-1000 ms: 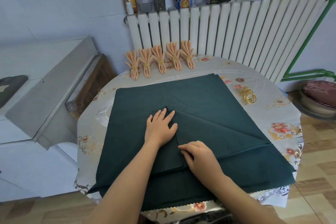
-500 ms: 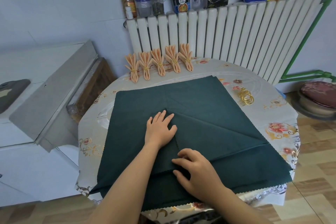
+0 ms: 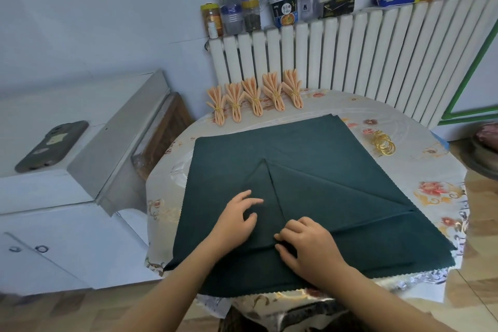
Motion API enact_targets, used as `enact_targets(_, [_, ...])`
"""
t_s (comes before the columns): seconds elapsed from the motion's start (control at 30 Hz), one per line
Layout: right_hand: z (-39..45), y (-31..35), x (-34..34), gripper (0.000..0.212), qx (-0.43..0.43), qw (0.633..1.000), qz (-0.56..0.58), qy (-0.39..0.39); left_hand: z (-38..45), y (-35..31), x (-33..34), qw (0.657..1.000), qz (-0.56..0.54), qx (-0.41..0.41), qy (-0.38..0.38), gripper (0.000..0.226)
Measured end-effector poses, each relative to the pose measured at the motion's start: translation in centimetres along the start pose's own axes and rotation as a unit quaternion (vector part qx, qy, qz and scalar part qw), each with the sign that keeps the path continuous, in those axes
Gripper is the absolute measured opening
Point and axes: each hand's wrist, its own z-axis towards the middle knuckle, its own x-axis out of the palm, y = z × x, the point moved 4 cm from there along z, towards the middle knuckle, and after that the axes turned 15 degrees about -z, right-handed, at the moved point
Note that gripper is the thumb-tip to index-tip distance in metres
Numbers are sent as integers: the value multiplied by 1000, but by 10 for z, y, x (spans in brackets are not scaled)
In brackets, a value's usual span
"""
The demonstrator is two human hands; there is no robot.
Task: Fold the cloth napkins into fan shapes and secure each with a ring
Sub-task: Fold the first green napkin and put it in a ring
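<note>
A large dark green cloth napkin (image 3: 301,148) lies spread over the round table, with a triangular flap folded up so its tip points to the cloth's middle. My left hand (image 3: 237,217) rests on the flap's left part, fingers spread and slightly lifted. My right hand (image 3: 307,245) pinches the cloth at the flap's lower fold, fingers curled on the fabric. Several gold rings (image 3: 382,143) lie in a heap on the table at the right. Several orange napkins (image 3: 254,97), folded into fans and ringed, stand in a row at the table's far edge.
The table (image 3: 436,191) has a glossy floral cover. A white radiator (image 3: 377,62) stands behind it, with jars, bottles and boxes on top. A white cabinet (image 3: 54,197) with a phone (image 3: 52,145) on it stands at the left. A stool shows at the right edge.
My left hand has slid back toward me down the flap and its fingers have lifted. My right hand has shifted slightly and curled onto the lower fold. The view has tilted.
</note>
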Motion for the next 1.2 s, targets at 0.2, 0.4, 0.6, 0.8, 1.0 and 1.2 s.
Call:
enact_targets(0.2, [4,3,-2,8,-15,999,-29,0,-81,19,-33,999,40,19,-9,20])
enact_targets(0.4, [8,8,-1,22,-20,998,-59,-14,-95,23,-46,994,98,33,-38,11])
enact_targets(0.6, [10,12,-3,27,-8,997,-72,15,-75,6,-49,971,228,67,29,18])
enact_targets(0.8, [14,10,-3,36,24,996,-71,37,-19,-36,-61,922,378,35,70,16])
enact_targets(1.0, [15,10,1,38,99,993,-50,38,42,-56,-35,869,466,149,68,16])
enact_targets(1.2, [12,3,5,41,160,987,-4,23,71,-38,-4,919,340,196,39,14])
